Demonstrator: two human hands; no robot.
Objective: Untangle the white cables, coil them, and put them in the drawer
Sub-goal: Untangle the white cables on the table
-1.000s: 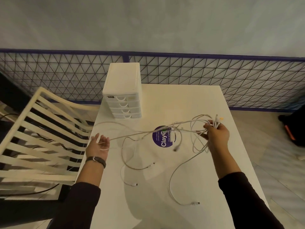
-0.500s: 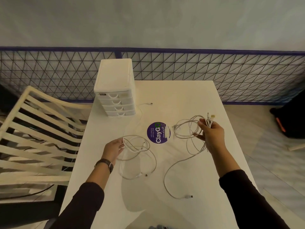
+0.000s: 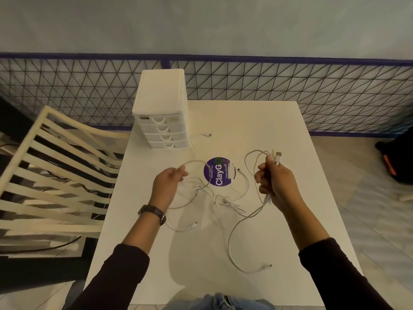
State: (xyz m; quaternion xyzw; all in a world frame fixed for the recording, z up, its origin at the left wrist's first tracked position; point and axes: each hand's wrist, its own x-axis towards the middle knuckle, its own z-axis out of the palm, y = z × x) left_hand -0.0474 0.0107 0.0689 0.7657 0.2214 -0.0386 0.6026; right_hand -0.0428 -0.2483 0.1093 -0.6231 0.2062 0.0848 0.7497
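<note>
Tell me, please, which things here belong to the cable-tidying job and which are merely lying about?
Part of the job: white cables, left hand, right hand, drawer unit.

Just there: round purple sticker, white table, slatted chair, wire fence.

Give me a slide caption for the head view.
Both hands, left and right, hold tangled white cables over a white table; drawer unit closed.

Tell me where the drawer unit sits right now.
In the head view, the drawer unit stands at the table's far left corner, against the mesh fence, beyond the left hand.
</note>
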